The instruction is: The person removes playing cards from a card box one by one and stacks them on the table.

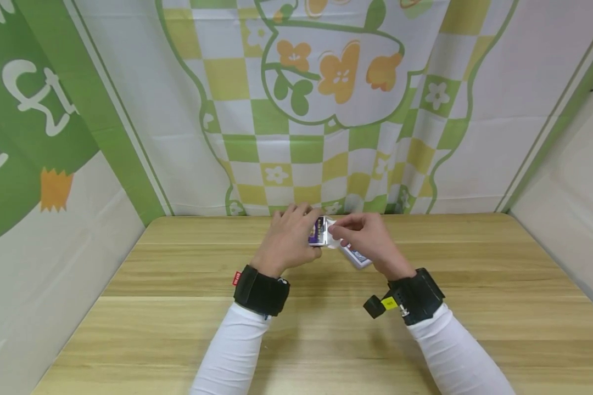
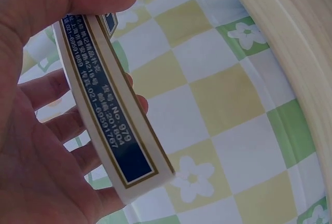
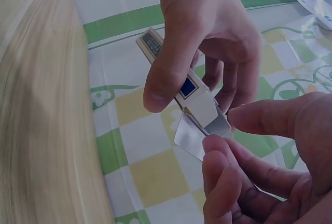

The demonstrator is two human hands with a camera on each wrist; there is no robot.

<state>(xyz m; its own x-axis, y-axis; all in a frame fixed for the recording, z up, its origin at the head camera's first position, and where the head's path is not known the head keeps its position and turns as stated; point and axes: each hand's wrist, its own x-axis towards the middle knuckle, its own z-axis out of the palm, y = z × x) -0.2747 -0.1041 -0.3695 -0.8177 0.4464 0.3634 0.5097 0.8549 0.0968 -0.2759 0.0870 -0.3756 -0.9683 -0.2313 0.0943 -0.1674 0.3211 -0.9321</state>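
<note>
My left hand (image 1: 289,237) grips a playing card box (image 1: 318,231), thumb on one side and fingers on the other. In the left wrist view, the box (image 2: 110,107) shows a narrow side with a dark blue, gold-edged panel of printed text. Its end flaps (image 3: 192,140) stand out toward my right hand (image 1: 368,238). The right thumb and fingertips pinch the edge of a flap at that end, as the right wrist view shows. Below the right hand, a deck of blue-backed playing cards (image 1: 357,258) lies on the table, partly covered by the hand.
The wooden table (image 1: 178,329) ends at a back edge just beyond the hands. A patterned cloth (image 1: 306,148) with checks and flowers hangs behind it, with more cloth at both sides. A small black piece (image 1: 374,306) dangles from the right wrist strap.
</note>
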